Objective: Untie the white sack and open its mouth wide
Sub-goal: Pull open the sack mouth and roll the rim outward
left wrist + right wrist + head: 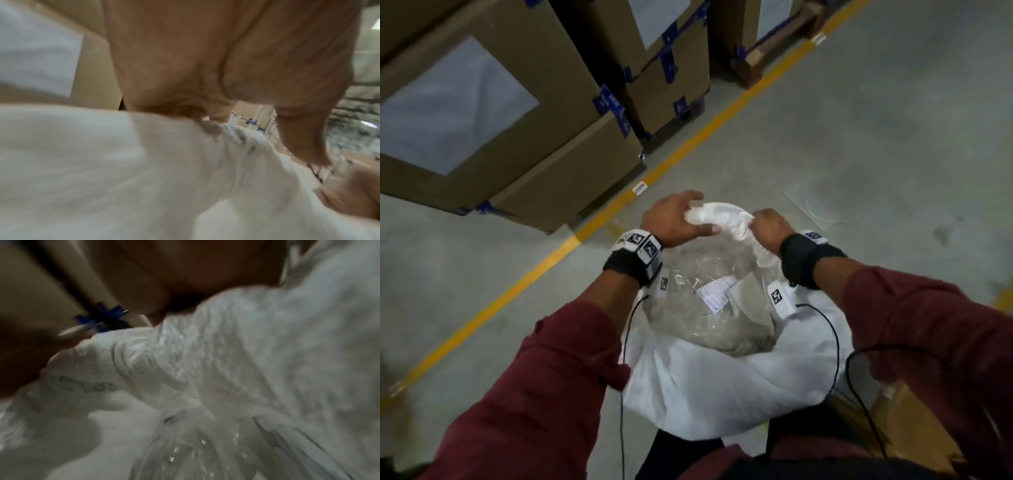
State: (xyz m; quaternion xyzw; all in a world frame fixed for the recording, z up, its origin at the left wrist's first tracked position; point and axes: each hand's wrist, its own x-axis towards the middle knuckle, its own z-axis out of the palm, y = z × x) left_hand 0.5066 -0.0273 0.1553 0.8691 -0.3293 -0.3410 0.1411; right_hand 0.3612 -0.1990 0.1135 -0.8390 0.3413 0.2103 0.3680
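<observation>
Your maroon sleeves (558, 370) frame the white sack (709, 387) standing between them, its bunched far rim (719, 219) running left-to-right, left hand (674, 219) and right hand (770, 228) each clenched on an end.

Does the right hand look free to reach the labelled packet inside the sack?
Probably not yet: the right hand grips the white sack rim, as does the left hand. The labelled packet lies uncovered below.

Dark red long sleeves (558, 370) on both arms, pushed back from the wrists. Each wrist has a black strap (803, 260) with white blocks carrying black square-pattern markers (776, 295), and thin black cables (834, 346) trailing back.
</observation>
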